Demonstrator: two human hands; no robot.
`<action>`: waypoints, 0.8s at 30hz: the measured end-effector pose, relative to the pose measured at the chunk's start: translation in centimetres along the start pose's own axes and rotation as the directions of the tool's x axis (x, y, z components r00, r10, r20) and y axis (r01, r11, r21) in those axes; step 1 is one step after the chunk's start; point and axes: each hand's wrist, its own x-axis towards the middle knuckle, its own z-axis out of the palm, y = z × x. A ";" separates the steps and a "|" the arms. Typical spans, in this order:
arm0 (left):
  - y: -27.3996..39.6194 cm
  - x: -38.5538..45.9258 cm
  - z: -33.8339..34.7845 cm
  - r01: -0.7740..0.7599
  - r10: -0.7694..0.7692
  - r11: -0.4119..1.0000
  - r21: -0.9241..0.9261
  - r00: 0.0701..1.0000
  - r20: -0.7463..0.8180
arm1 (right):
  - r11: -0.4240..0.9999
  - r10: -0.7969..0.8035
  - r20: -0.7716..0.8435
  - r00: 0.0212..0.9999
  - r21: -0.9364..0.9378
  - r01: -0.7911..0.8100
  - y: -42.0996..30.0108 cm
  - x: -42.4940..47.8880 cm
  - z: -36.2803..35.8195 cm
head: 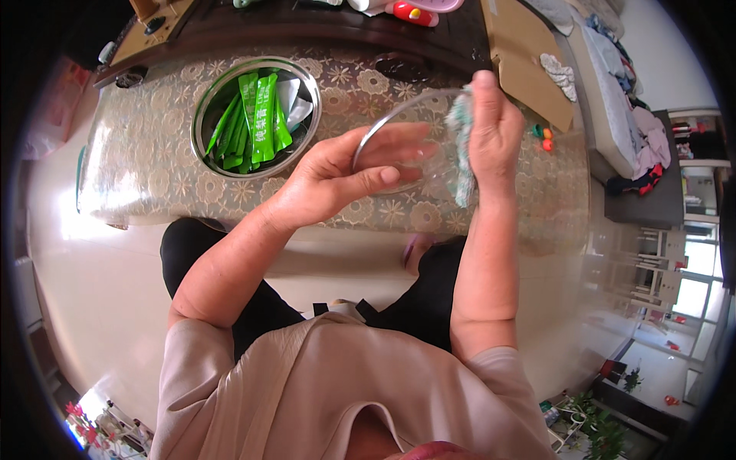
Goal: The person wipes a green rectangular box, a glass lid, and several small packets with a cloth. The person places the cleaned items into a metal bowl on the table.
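Note:
My left hand (pixel 328 181) holds a round transparent lid (pixel 440 164) by its silvery rim, with the thumb on the near side and the fingers seen through the clear part. On the lid's right side, my right hand (pixel 495 135) grips a green-and-white fluffy cloth (pixel 462 141) that lies against it. The lid is tilted above the table. Left of it stands a round shiny container (pixel 198 141) with no cover on, filled with several green printed stick sachets (pixel 256 123) and some white packets (pixel 296 109).
A floral tablecloth under clear plastic (pixel 152 144) covers the table. Flattened cardboard (pixel 526 63) lies at the right, near small orange and green objects (pixel 546 139). A red-and-pink object (pixel 414 12) is at the far edge. Clothes (pixel 650 141) lie on the sofa at right.

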 end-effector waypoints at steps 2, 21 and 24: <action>0.9 -0.1 0.1 0.020 -0.021 1.000 -0.016 0.998 -0.051 | 0.973 0.138 -0.084 0.987 0.196 -0.119 0.8 0.3 -0.1; -0.3 0.2 -1.0 0.059 -0.103 0.966 -0.251 0.981 -0.167 | 0.950 -0.235 -0.374 0.897 0.108 0.294 -1.0 0.0 0.7; -1.3 0.3 -1.4 0.061 -0.110 0.969 -0.241 0.974 -0.199 | 0.903 -0.394 -0.025 0.919 -0.194 0.382 -0.1 -1.4 2.7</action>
